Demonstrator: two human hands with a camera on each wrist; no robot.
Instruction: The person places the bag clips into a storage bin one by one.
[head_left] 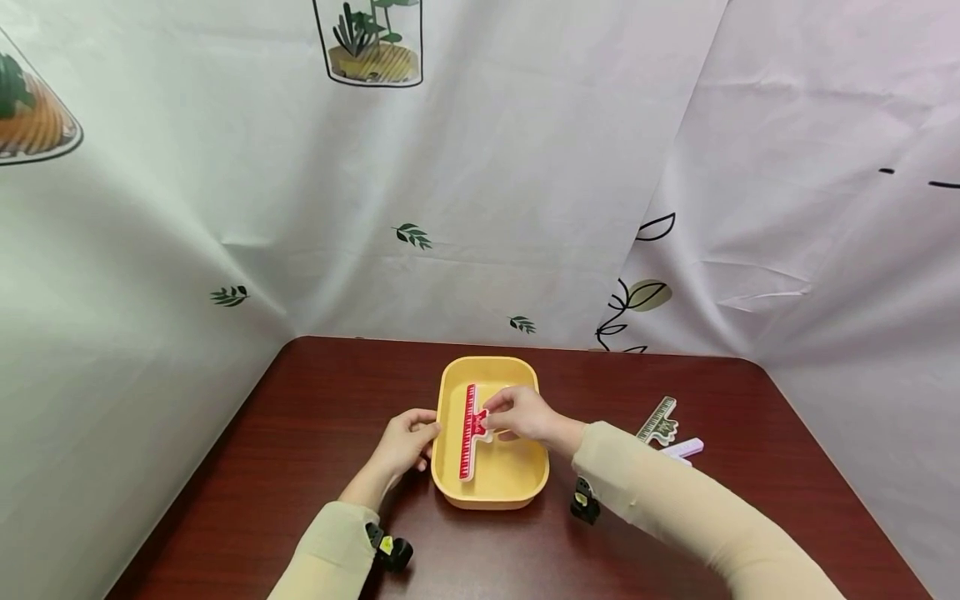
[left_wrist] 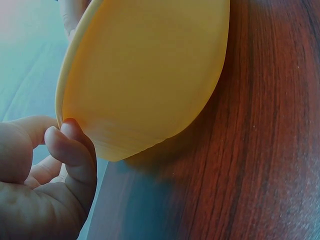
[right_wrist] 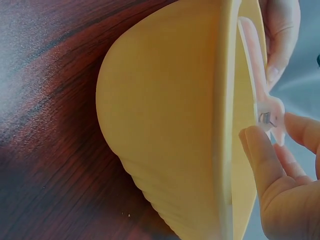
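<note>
My right hand (head_left: pixel 522 412) pinches a long red-and-white clip (head_left: pixel 471 433) with a piano-key pattern by its handle. In the right wrist view the clip's pale back (right_wrist: pixel 257 65) and small metal spring show close to the thumb and fingertips. The clip is over the inside of a yellow plastic bin (head_left: pixel 501 493) with rounded corners. At the bin's left side, my left hand (head_left: pixel 407 443) grips its rim between thumb and fingers, seen closely in the left wrist view at the rim (left_wrist: pixel 62 85).
To the right on the dark red wooden table (head_left: pixel 337 392) lie a dark green-and-cream piano-key clip (head_left: pixel 658 421) and a pale lilac clip (head_left: pixel 684 448), partly hidden by the right sleeve. White patterned cloth (head_left: pixel 480 183) hangs behind the table and at its sides.
</note>
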